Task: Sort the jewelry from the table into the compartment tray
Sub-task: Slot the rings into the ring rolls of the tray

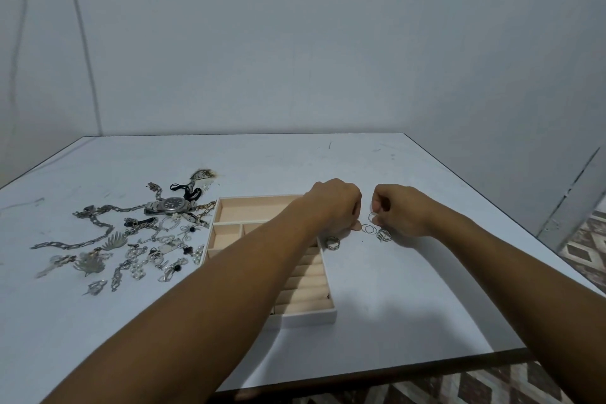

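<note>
Right hand [398, 210] pinches a thin ring [371, 216] right of the tray [305, 318]; left hand [334, 203] curled, hold unclear; ring likely light, stiff, slippery: pinch across rim.

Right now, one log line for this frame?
right hand: pinches thin ring | left hand: curled, hold unclear | jewelry pile: left of tray

On the desk [393, 289], the jewelry pile [137, 239] lies left of the tray [305, 316]; rings [370, 228] lie just right of it.

Peach-lined white tray [305, 318], white table [393, 289], silver jewelry [137, 239], black-dialled watch [172, 205], brown diamond-patterned floor [492, 384]
</note>
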